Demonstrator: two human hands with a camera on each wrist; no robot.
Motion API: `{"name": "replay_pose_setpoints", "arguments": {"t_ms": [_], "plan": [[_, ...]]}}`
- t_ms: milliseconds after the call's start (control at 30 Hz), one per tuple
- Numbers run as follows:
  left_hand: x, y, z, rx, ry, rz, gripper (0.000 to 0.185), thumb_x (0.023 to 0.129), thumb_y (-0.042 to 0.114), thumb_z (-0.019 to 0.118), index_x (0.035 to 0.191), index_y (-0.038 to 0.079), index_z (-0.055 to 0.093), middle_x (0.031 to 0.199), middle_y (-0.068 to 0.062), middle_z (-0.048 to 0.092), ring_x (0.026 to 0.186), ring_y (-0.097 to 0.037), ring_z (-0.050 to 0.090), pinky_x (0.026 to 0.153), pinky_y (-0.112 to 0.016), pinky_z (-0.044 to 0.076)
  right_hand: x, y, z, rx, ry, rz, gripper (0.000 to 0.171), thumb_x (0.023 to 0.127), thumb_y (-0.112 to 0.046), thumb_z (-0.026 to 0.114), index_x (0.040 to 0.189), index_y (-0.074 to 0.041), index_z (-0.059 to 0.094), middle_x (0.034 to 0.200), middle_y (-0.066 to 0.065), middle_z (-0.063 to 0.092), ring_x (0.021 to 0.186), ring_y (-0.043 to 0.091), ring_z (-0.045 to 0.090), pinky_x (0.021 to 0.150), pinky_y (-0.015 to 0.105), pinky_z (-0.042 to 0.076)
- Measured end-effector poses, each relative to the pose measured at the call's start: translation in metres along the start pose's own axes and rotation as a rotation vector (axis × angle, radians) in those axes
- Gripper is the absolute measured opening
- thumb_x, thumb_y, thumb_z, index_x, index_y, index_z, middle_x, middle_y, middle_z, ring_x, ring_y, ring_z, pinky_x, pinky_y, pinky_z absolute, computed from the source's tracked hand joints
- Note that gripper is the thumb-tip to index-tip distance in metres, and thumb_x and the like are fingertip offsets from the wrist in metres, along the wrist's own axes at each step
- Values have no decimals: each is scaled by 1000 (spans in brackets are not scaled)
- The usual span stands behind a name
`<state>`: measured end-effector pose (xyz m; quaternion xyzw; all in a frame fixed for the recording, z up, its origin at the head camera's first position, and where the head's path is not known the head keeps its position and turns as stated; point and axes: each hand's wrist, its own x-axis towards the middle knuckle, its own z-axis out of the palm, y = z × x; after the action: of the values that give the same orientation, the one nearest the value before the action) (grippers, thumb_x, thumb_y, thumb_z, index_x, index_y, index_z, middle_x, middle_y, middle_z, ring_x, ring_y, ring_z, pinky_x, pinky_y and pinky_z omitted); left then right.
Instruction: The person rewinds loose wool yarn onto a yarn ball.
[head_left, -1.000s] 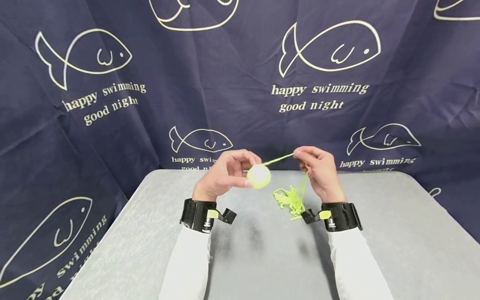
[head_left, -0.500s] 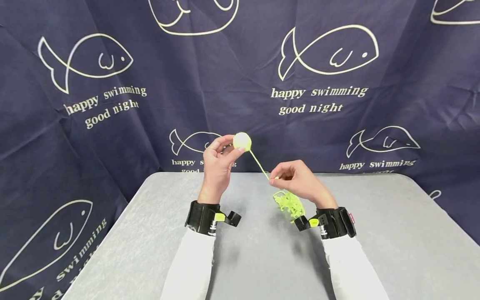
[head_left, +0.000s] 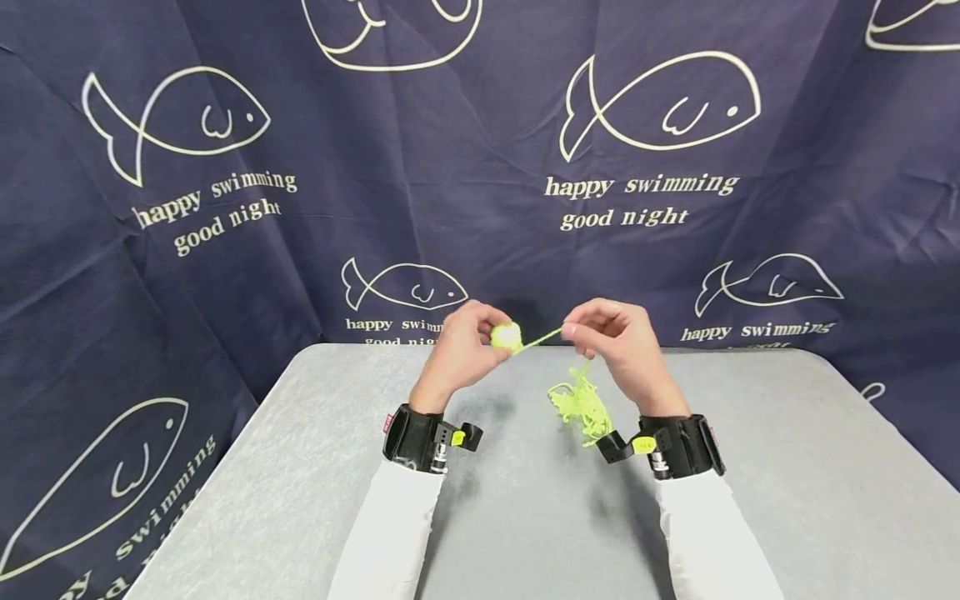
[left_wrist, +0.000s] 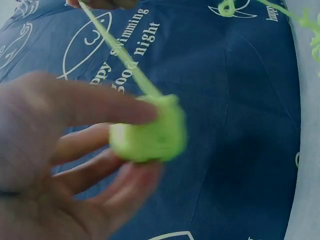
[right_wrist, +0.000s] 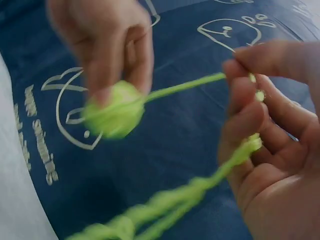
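A small ball of yellow-green yarn (head_left: pixel 506 336) sits between the thumb and fingers of my left hand (head_left: pixel 463 350), raised over the table's far part. From the ball a taut yarn strand (right_wrist: pixel 187 88) runs across to my right hand (head_left: pixel 618 346), whose thumb and index finger pinch it. More yarn trails down from the right palm to a loose, tangled heap of yarn (head_left: pixel 582 406) below. In the left wrist view the yarn ball (left_wrist: pixel 150 131) is blurred, with the thumb across its near side.
The grey table (head_left: pixel 517 525) stretches under both forearms. Behind it hangs a dark blue cloth (head_left: pixel 495 192) printed with white fish and lettering. Black straps with small camera mounts (head_left: pixel 678 446) go round both wrists.
The left hand with the yarn ball first rose and tilted upward, then came back down and turned over. My right hand dipped left, then lifted again, keeping its pinch on the strand.
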<state>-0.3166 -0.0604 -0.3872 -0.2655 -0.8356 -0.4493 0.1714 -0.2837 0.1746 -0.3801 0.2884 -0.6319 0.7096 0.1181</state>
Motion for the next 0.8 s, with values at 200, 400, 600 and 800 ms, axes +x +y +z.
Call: {"name": "replay_pose_setpoints", "arguments": {"t_ms": [200,400,600,800], "plan": [[-2,2,-1,-26,-449,18,33,72,-6,84,102,2,74,99,-6,67,85,-17,67,78,-25,58,2,-1,-4,304,198,12,22,92,13,61,87,-4,73,77,5,69,60,13,54,53,19,44],[-3,6,-2,-409,-675,136,36,74,-14,78,108,-6,69,106,-13,68,94,-17,67,90,-40,59,5,3,-10,391,331,72,19,94,9,63,86,-5,74,80,5,71,61,12,55,53,17,44],[-3,10,-6,-864,-591,205,39,75,-19,75,110,-3,69,110,-13,65,99,-22,65,91,-46,58,5,16,-18,177,288,193,12,93,4,68,88,-4,76,78,0,72,61,11,56,55,18,45],[-2,11,-8,-1087,-285,209,44,76,-17,66,110,10,72,109,-6,68,96,-18,66,84,-27,57,4,23,-13,-206,75,251,15,90,-4,75,98,8,72,75,-1,70,61,12,55,54,22,44]]}}
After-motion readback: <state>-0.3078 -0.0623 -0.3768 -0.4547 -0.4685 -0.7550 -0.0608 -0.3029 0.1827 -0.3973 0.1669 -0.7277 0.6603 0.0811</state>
